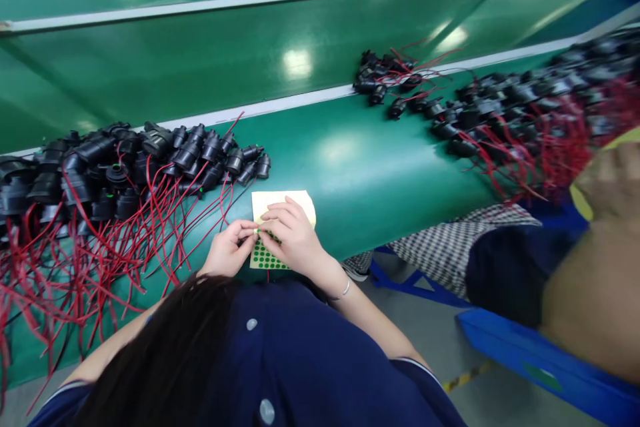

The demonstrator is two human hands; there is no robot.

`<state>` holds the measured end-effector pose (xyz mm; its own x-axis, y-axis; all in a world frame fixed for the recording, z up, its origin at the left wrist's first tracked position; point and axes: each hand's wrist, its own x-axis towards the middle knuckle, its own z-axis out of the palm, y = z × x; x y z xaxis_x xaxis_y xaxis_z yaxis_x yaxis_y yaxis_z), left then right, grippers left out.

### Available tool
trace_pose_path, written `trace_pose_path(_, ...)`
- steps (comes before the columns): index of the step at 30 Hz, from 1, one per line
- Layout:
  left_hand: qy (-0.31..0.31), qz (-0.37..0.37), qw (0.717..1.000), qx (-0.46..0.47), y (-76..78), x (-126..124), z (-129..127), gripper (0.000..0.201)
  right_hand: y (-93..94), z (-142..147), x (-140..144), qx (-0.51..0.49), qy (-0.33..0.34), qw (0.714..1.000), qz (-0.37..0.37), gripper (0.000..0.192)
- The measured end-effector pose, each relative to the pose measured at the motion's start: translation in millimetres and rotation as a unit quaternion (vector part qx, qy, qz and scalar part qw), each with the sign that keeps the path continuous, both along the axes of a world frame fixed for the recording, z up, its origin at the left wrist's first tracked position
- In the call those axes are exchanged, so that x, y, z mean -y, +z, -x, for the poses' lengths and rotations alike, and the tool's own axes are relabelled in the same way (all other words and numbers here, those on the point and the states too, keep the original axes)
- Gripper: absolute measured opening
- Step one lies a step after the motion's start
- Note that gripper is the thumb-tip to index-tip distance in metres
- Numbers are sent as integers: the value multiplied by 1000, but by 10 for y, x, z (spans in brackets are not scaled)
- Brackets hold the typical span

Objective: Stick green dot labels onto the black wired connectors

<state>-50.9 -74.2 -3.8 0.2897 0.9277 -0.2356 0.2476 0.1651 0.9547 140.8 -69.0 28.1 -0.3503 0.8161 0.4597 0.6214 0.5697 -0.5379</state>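
Both hands meeting over sticker sheet (280, 227): left hand (230, 248) and right hand (293, 237) pinching one green dot (257, 231) at sheet's left edge.

sticker sheet (280, 227): cream, green dots | wires (100, 247): red (connectors (150, 153) black) | belt (375, 167): green

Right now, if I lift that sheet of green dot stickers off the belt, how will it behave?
The sticker sheet looks thin like paper, so it would probably flop and feel very light. It lies flat on the smooth green belt, so it may slide when pushed. Both hands, left and right, meet over it.
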Motion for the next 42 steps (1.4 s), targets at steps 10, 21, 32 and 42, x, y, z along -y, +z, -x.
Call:
trace_pose_path(10,-77,-2,992,97,-53,17,-36,66,0,-561,-543,-61,-103,993,-19,8)
trace_pose_path(21,-129,-210,969,-11,-78,-14,52,67,-6,-1818,-2449,278,-345,883,157,65)
trace_pose_path(32,21,-262,965,19,-308,-68,0,36,390,-1920,-2920,283,-353,880,147,55)
trace_pose_path(42,18,-380,924,-52,204,-378,-221,42,186,-656,-1681,-85,-124,987,50,94)
